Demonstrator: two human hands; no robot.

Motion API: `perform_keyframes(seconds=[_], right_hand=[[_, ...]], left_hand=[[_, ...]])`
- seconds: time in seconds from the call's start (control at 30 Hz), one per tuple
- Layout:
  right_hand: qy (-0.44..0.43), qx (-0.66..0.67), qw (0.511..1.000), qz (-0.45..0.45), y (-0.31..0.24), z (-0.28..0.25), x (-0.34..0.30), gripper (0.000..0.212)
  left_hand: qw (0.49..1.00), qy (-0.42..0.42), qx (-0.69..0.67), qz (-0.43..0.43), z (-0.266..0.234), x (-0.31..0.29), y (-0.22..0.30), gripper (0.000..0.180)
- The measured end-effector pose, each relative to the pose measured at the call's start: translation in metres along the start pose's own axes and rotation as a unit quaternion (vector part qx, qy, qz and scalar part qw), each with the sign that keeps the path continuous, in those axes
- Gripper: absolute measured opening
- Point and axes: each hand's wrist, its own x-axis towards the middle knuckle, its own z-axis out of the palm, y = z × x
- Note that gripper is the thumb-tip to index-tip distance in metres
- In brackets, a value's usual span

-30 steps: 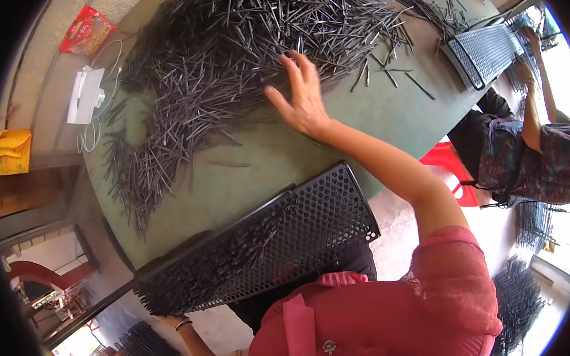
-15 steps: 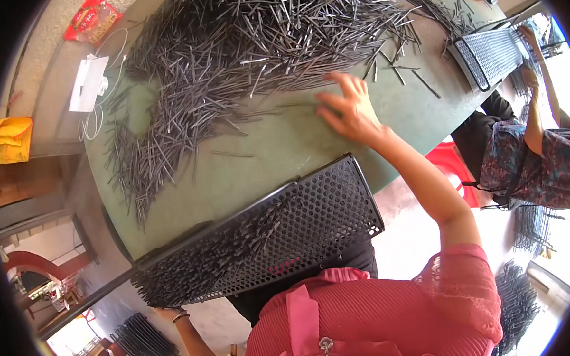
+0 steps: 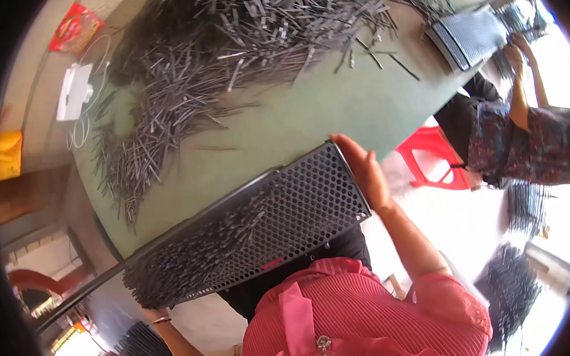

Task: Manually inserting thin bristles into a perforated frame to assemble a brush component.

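A long black perforated tray (image 3: 311, 193) slants across my lap, its far edge against the table. Thin dark strips (image 3: 192, 254) stand packed in the holes of its left part; the right part shows bare holes. My right hand (image 3: 370, 177) grips the tray's right end, palm along the short side, thumb raised. My left hand (image 3: 154, 314) holds the lower left end from beneath, its fingers mostly hidden by the tray. Beyond the tray, a large heap of loose dark strips (image 3: 227, 52) covers the far and left side of the green table (image 3: 295, 126).
At the right, another person's hands (image 3: 517, 50) work at a similar perforated tray (image 3: 468, 39). A red plastic stool (image 3: 432, 157) stands there. Bundles of dark strips (image 3: 513, 282) lie at the lower right. A white box with a cable (image 3: 74, 92) and a red packet (image 3: 76, 28) are at the left.
My right hand has come from above the table, beside the heap, back to the tray's right end and taken hold of it. My left hand stays at the left end. The view has shifted slightly.
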Motion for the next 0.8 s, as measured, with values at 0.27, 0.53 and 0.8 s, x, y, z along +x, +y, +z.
perform_keyframes(seconds=[0.27, 0.53, 0.8], right_hand=[[-0.047, 0.088, 0.995, -0.007, -0.004, 0.006, 0.019, 0.065], [-0.128, 0.065, 0.987, 0.067, -0.014, -0.003, 0.065, 0.071], [-0.100, 0.070, 0.992, 0.034, -0.017, -0.035, 0.079, 0.058]], left_hand=[[0.999, -0.001, 0.032, 0.029, 0.003, -0.022, -0.008, 0.046], [0.990, 0.133, -0.001, 0.047, 0.017, -0.063, -0.027, 0.043], [0.995, 0.076, 0.036, 0.061, 0.071, -0.053, -0.038, 0.047]])
